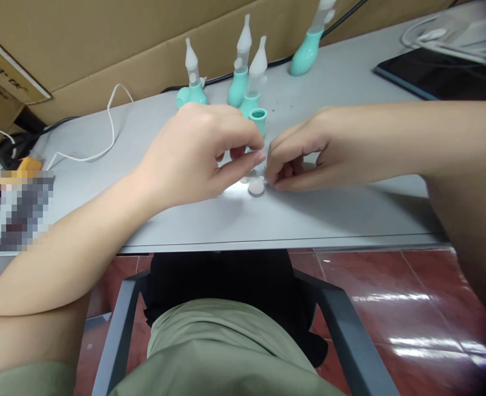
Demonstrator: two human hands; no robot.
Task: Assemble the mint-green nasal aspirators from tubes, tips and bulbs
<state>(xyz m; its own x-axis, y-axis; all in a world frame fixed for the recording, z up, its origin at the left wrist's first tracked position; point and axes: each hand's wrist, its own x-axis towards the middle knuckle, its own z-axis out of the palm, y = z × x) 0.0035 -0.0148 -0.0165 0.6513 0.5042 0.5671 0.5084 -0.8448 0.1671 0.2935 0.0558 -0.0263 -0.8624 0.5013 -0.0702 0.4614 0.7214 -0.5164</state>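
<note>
My left hand (216, 151) is above the table, thumb and index finger closed in a pinch; what they hold, if anything, I cannot make out. Facing it, my right hand (296, 157) has its fingertips pressed together low near the tabletop, their contents hidden. Between the hands, a small white round piece (256, 187) lies on the table beside the right fingertips, and another pale bit is partly covered. Just behind the fingertips stands a teal rubber bulb (258, 118) with its round mouth uncovered. Near it are nasal aspirators (251, 93) with teal bulbs and white tapered tips.
More nasal aspirators (192, 82) stand toward the cardboard (123, 38) at the back, one (306, 52) farther right. A white cable (110, 121) curls on the left. A dark tablet-like device (441, 74) lies at right. The grey table's front edge (226, 246) faces my lap.
</note>
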